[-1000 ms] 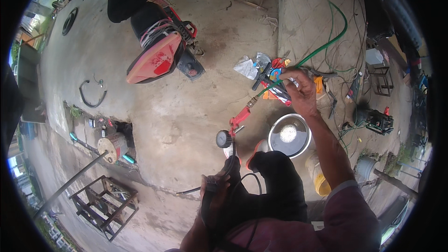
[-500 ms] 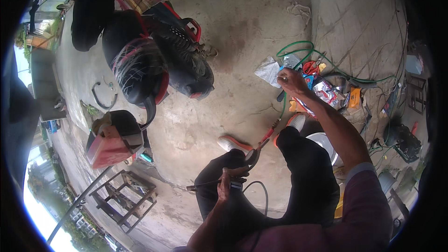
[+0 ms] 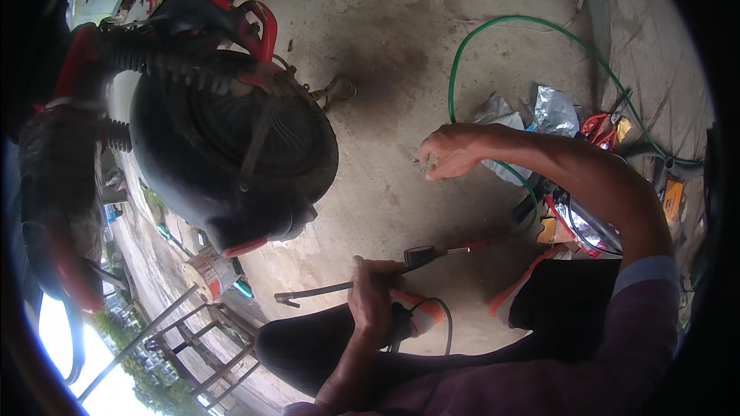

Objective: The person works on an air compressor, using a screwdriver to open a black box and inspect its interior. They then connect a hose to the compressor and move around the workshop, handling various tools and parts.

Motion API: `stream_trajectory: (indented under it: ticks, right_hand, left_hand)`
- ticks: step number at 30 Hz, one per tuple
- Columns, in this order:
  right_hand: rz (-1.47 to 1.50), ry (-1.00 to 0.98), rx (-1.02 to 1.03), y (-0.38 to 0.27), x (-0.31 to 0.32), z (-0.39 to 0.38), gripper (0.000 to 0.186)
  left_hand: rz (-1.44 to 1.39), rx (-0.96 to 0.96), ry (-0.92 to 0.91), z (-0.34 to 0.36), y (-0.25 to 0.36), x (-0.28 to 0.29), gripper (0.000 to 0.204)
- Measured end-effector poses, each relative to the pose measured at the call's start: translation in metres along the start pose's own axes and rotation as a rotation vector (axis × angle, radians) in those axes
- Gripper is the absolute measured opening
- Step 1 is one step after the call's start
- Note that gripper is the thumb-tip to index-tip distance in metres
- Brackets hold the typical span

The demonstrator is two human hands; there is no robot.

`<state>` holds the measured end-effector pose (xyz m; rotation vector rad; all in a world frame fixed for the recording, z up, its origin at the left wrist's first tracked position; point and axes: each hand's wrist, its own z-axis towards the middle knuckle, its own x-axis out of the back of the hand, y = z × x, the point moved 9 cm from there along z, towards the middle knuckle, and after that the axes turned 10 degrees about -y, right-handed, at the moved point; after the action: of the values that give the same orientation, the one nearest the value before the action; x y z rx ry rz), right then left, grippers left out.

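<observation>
My left hand (image 3: 372,295) grips the black hose (image 3: 308,292) of a tyre inflator, beside its gauge (image 3: 420,253) and red-marked handle (image 3: 465,248). The hose's metal end (image 3: 285,297) points left. My right hand (image 3: 451,152) is raised with curled fingertips pinched on something too small to make out, right of the scooter's black rear wheel (image 3: 216,146). A green hose (image 3: 498,18) loops behind it. Under the right forearm lie silver foil packets (image 3: 555,108), red-handled pliers (image 3: 592,125) and other tools. My knees are bent, with orange-trimmed shoes below.
The scooter (image 3: 65,185) fills the left side, with its red rail (image 3: 266,31). A metal frame stand (image 3: 223,354) and a bucket-like drum (image 3: 200,277) are at lower left. An orange box (image 3: 673,200) lies at right on the concrete floor (image 3: 385,46).
My view has swung and come nearer the scooter, now showing its wheel large. My right hand has left the green hose. My left hand still holds the inflator, which now lies more horizontal.
</observation>
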<state>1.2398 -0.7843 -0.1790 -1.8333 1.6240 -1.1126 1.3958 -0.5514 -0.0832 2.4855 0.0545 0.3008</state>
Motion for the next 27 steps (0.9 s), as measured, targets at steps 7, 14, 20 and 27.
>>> stream_trajectory:
  ticks: [7, 14, 20, 27]
  right_hand:
    - [0.766, 0.034, 0.006, -0.034, -0.006, 0.115, 0.058]
    - [1.159, 0.168, 0.103, -0.057, -0.027, 0.137, 0.046]
    - [1.334, 0.066, 0.169, -0.074, -0.039, 0.14, 0.03]
    - [1.3, -0.024, 0.133, -0.082, -0.043, 0.136, 0.03]
  left_hand:
    - [-0.307, -0.033, -0.106, -0.001, 0.034, -0.035, 0.065]
    - [-0.356, -0.074, -0.059, 0.005, 0.015, -0.016, 0.059]
    - [-0.015, -0.133, -0.027, -0.031, 0.06, 0.014, 0.06]
    - [0.09, -0.19, -0.345, -0.038, 0.074, 0.07, 0.065]
